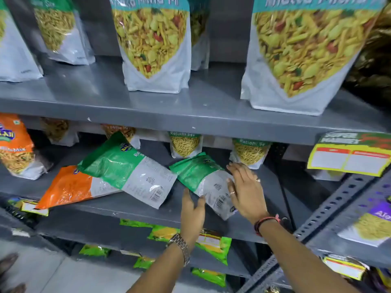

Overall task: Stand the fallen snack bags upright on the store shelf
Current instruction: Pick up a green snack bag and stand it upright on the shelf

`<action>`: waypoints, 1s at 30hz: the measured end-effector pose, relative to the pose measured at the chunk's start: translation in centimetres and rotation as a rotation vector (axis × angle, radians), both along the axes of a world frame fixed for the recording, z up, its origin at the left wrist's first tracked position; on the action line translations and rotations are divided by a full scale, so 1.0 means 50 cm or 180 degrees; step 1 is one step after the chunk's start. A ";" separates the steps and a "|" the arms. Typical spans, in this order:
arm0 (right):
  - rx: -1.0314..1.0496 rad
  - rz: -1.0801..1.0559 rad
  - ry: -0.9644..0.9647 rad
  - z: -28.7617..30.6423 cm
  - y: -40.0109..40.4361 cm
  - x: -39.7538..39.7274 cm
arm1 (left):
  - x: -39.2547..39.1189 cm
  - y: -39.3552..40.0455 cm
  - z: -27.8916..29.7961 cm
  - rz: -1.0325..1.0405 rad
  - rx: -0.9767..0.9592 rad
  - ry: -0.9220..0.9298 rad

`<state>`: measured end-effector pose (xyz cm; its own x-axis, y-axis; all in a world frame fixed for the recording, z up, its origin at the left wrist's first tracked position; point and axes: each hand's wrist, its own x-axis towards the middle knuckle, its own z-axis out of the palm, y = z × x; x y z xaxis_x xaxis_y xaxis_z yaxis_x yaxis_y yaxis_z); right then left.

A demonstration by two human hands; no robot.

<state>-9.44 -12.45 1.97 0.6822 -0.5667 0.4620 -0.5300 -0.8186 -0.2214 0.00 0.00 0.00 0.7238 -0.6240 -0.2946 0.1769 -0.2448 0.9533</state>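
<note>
Bags are lying flat on the middle shelf [127,210] of a grey store rack, seen from the head camera looking down at both hands. The nearest green bag [203,182] is resting on its back, green top pointing up and to the left, white barcode end hanging toward the shelf's front edge. The left hand [193,210] is touching its lower left edge with fingers spread and thumb against the white part, not closing on anything. The right hand [243,191] is lying flat and open across the bag's right side, fingers extended toward the back of the shelf. Neither hand is gripping yet.

To the left, a second green bag [129,170] is leaning across an orange bag [72,187], both fallen. Behind them, small noodle-snack pouches [185,145] are standing upright against the back. On the shelf above, large mixed-snack pouches [154,45] are standing properly.

The fallen bag is looking light, soft and crinkly, with a glossy film that is probably slippery and loose contents that will shift as it tilts. Pinching the two side edges near the middle, or cupping the flat bottom end while lifting the top seal, seems the safest hold; squeezing the belly risks crushing the snack inside.
</note>
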 end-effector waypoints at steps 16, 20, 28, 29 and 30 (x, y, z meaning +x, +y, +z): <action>0.3495 -0.1483 0.0040 -0.070 -0.201 0.114 | 0.169 -0.120 -0.111 0.0493 0.0367 0.1307; 0.3913 -0.1514 -0.0372 -0.075 -0.193 0.095 | 0.157 -0.114 -0.109 0.0564 0.0166 0.1287; 0.4994 -0.1151 -0.1680 -0.087 -0.137 -0.004 | 0.133 -0.057 -0.057 0.0131 -0.0563 0.0986; 0.5016 -0.1067 -0.1858 -0.084 -0.131 -0.018 | 0.133 -0.053 -0.045 0.0039 -0.0598 0.0860; 0.4980 -0.1009 -0.1983 -0.084 -0.128 -0.030 | 0.133 -0.051 -0.032 -0.0055 -0.0630 0.0731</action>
<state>-10.95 -18.86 -2.25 0.4083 -0.7706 -0.4893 -0.1462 0.4739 -0.8684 6.67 -2.57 -1.60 0.6412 -0.6971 -0.3207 0.3907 -0.0632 0.9184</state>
